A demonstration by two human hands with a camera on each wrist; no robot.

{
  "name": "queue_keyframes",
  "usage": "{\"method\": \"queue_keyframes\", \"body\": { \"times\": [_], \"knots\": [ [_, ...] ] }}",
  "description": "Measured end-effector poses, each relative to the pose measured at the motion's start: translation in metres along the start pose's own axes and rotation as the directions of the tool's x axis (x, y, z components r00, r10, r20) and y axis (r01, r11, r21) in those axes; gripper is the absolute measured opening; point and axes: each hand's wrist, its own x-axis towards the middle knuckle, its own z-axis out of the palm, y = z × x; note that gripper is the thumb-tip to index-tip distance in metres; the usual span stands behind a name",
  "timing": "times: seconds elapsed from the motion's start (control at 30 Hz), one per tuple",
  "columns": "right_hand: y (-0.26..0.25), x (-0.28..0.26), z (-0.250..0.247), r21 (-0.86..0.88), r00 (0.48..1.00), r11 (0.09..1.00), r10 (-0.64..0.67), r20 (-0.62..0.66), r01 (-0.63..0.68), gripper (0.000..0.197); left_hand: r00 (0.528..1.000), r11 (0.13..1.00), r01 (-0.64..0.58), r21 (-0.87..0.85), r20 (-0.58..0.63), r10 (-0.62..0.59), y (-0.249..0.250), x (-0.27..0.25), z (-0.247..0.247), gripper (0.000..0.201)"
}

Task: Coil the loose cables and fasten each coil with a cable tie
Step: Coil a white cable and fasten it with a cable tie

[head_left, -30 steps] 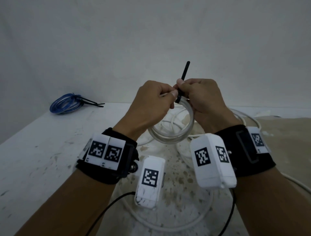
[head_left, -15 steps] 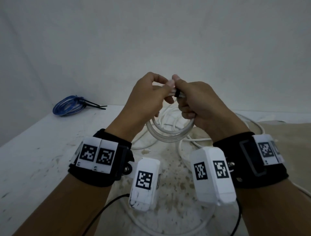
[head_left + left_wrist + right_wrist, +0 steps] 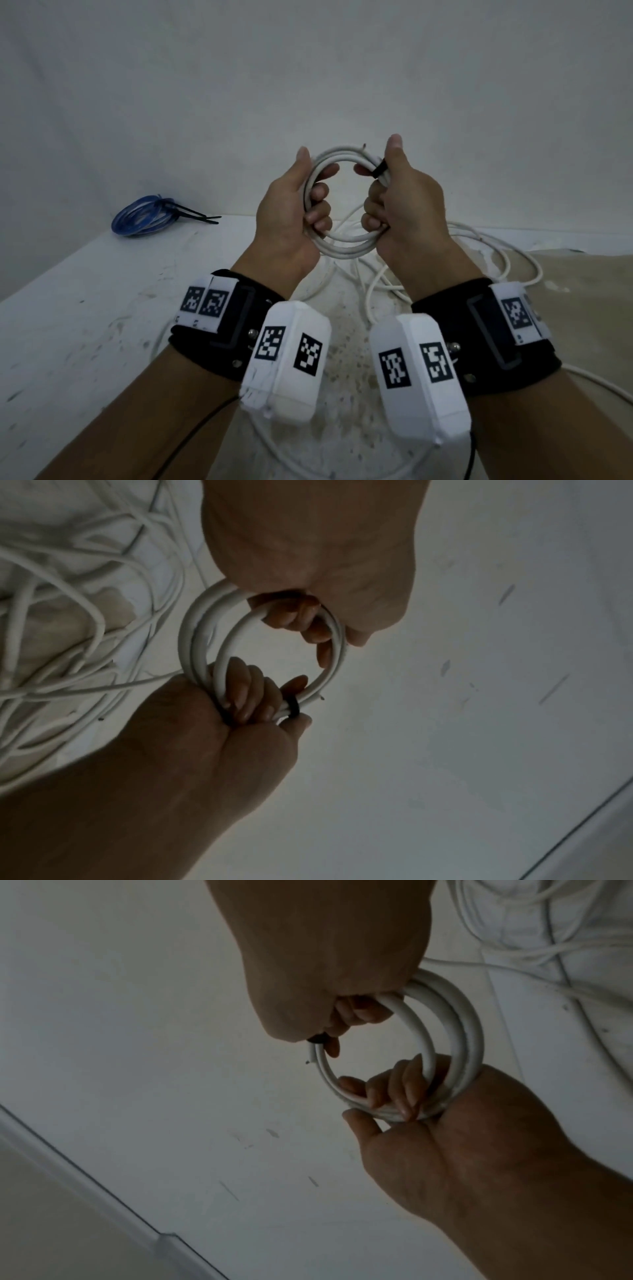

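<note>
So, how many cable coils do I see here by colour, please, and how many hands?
White coil, held up by both hands: 1
Blue coil, lying tied on the table: 1
Hands, left hand and right hand: 2
Total: 4

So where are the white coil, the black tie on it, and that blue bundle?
white coil [image 3: 346, 248], head view, bottom of the loop
black tie [image 3: 381, 169], head view, band beside the right thumb
blue bundle [image 3: 137, 219], head view, its middle

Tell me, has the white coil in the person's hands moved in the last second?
Yes. The white coil has risen against the table's back edge and turned to face the camera, with both hands spread to opposite sides.
</note>
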Motion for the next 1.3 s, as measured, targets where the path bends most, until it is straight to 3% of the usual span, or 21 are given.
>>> {"method": "queue_keyframes", "body": {
  "times": [0.07, 0.2, 0.43, 0.63, 0.8, 0.9, 1.0, 1.1, 1.3],
  "knots": [
    [0.0, -0.001, 0.001, 0.039, 1.0, 0.999, -0.005, -0.024, 0.006, 0.058, 1.0, 1.0, 0.011, 0.021, -0.011, -0.011, 0.0, 0.0, -0.001, 0.046],
    [-0.003, 0.0, 0.0, 0.107, 0.997, 0.994, -0.014, -0.076, 0.022, 0.052, 0.998, 0.99, 0.057, -0.125, 0.014, -0.055, -0.003, 0.0, 0.002, 0.043],
    [0.007, -0.007, 0.009, 0.12, 0.993, 0.99, 0.067, 0.094, -0.078, 0.054, 0.986, 0.998, -0.024, -0.054, -0.164, 0.015, -0.002, 0.011, -0.007, 0.042],
    [0.023, -0.001, 0.011, 0.012, 0.991, 0.998, 0.053, 0.12, -0.055, 0.054, 0.967, 0.998, 0.056, -0.029, -0.246, -0.062, -0.001, 0.013, -0.019, 0.044],
    [0.022, -0.004, 0.015, -0.061, 0.963, 0.989, 0.147, 0.227, -0.136, 0.047, 0.951, 0.991, 0.125, -0.045, -0.278, -0.133, 0.022, 0.009, -0.044, 0.041],
    [0.019, -0.015, 0.025, -0.062, 0.945, 0.985, 0.17, 0.28, -0.159, 0.039, 0.942, 0.992, 0.118, -0.048, -0.31, -0.127, 0.03, -0.001, -0.057, 0.038],
    [0.019, -0.026, 0.032, -0.212, 0.92, 0.96, 0.241, 0.309, -0.181, 0.027, 0.924, 0.995, 0.104, 0.0, -0.371, -0.097, 0.034, -0.012, -0.073, 0.041],
    [0.025, -0.031, 0.039, -0.363, 0.894, 0.912, 0.313, 0.321, -0.189, 0.014, 0.902, 0.991, 0.122, 0.052, -0.422, -0.088, 0.036, -0.019, -0.093, 0.043],
    [0.049, -0.023, 0.064, -0.314, 0.88, 0.888, 0.415, 0.231, -0.336, 0.015, 0.883, 0.975, 0.181, -0.128, -0.415, -0.218, 0.043, -0.025, -0.129, 0.045]
  ]
}}
